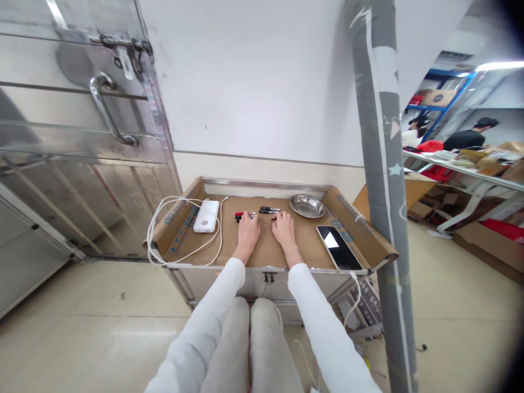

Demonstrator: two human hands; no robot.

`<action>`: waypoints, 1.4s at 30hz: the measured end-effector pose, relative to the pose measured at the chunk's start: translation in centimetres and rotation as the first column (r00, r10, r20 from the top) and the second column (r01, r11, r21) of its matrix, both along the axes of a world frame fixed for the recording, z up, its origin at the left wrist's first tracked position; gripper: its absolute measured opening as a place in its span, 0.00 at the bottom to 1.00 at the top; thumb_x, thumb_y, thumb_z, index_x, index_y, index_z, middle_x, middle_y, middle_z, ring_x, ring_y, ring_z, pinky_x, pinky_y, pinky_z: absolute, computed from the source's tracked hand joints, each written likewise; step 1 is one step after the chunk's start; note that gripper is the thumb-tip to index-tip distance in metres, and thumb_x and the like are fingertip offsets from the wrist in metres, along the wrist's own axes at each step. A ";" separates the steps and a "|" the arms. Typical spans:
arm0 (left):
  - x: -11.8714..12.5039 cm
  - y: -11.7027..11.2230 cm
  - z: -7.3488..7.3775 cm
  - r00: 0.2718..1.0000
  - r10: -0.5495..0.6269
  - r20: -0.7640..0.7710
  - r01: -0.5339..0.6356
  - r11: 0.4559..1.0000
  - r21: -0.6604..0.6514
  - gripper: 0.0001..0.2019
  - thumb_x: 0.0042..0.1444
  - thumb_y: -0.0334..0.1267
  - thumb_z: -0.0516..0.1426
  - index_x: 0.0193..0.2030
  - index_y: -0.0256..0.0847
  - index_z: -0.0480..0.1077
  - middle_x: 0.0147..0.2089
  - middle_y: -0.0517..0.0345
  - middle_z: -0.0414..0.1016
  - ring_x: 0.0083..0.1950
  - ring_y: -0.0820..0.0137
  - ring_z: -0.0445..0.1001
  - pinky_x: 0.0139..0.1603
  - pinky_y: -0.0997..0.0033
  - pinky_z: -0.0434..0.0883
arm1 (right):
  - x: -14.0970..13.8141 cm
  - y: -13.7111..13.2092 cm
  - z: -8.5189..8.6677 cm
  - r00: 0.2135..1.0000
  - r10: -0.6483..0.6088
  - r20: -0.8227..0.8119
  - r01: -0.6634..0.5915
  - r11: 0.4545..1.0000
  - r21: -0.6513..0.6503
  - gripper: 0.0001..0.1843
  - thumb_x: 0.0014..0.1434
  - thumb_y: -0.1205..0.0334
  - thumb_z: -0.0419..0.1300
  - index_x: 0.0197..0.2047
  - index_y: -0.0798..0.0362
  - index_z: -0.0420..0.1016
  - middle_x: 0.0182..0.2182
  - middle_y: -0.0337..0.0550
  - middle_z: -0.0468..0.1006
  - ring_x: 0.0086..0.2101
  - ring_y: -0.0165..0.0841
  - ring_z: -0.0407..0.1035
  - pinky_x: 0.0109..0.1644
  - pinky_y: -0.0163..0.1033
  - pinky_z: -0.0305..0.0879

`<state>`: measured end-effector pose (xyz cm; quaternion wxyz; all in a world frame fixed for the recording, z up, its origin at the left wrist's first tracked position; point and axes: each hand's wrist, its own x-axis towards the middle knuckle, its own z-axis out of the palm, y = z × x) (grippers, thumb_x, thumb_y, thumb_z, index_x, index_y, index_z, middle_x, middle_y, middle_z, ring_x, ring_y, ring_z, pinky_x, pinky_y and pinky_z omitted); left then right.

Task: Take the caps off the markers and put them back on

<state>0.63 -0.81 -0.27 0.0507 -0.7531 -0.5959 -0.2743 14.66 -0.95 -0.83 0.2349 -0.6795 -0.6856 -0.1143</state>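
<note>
My left hand (248,232) lies palm down on the cardboard-lined tabletop (262,248), its fingers a little apart over a small group of red and black pens (238,217). The fingers partly cover those pens, so whether one is gripped does not show. Just to the right, several black pens (269,209) lie side by side between the two hands. My right hand (284,229) is beside them with its fingers curled downward. A small dark tip pokes out near its thumb; the rest of that thing is hidden under the fingers.
A white power bank (206,216) with a looped white cable (153,229) is at left. At right are a round metal bowl (307,206) and a phone (339,247). Cardboard walls edge the top. A wrapped grey pipe (385,164) stands at right; co-workers sit beyond.
</note>
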 end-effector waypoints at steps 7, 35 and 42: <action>0.1 -0.2 0.0 0.961 -0.276 0.018 0.276 0.961 0.019 0.09 0.55 0.30 0.52 0.43 0.37 0.67 0.45 0.48 0.66 0.47 0.62 0.68 0.51 0.63 0.66 | 0.0 -0.4 -0.2 0.999 -0.047 0.026 0.047 0.999 0.020 0.10 0.57 0.70 0.50 0.42 0.56 0.67 0.39 0.50 0.72 0.42 0.39 0.62 0.46 0.41 0.54; 1.1 2.1 -0.7 0.895 -0.395 0.206 0.398 0.917 0.026 0.09 0.62 0.30 0.48 0.44 0.38 0.68 0.44 0.50 0.70 0.47 0.67 0.71 0.51 0.65 0.68 | 0.0 -1.2 -0.1 1.000 0.025 -0.005 -0.024 1.000 0.009 0.09 0.63 0.67 0.48 0.41 0.54 0.68 0.39 0.48 0.73 0.42 0.37 0.61 0.45 0.40 0.51; 1.0 1.6 -0.3 0.833 -0.470 0.291 0.482 0.876 0.035 0.09 0.62 0.30 0.48 0.45 0.40 0.66 0.46 0.52 0.73 0.47 0.68 0.72 0.50 0.66 0.70 | 0.1 -1.2 0.1 1.000 0.027 -0.014 -0.027 0.999 0.018 0.10 0.63 0.67 0.48 0.42 0.54 0.69 0.40 0.48 0.72 0.42 0.38 0.61 0.45 0.40 0.52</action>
